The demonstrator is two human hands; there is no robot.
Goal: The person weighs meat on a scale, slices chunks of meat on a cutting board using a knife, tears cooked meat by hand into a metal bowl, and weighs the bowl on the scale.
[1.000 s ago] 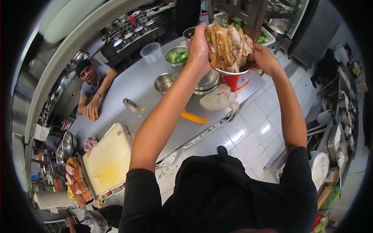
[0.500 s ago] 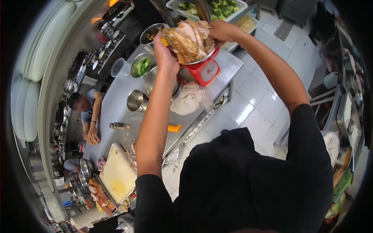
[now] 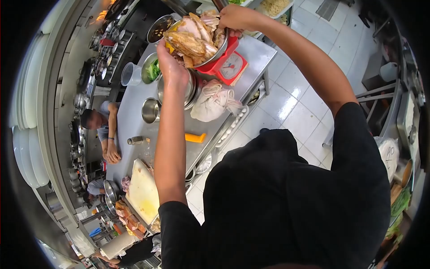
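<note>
Cooked chicken pieces (image 3: 192,38), browned and pale, are heaped in a round metal bowl (image 3: 220,54) at the top of the view. My left hand (image 3: 172,67) is at the bowl's near-left side, its fingers mostly hidden behind the bowl and chicken. A bit of something yellow (image 3: 169,47) shows beside those fingers. On the far right side, my right hand (image 3: 236,20) has its fingers closed at the rim. Directly below, overlapped by the bowl, stands a red dial scale (image 3: 231,67).
On the steel table (image 3: 130,121) are a greens bowl (image 3: 151,68), a metal pot (image 3: 151,110), a cloth bundle (image 3: 214,102), a yellow-handled item (image 3: 195,137) and a cutting board (image 3: 143,192). A person (image 3: 107,130) leans on the far edge.
The view has shifted, so the table items sit differently in frame. Both hands stay at the bowl, and more of the scale's dial shows, with its needle visible.
</note>
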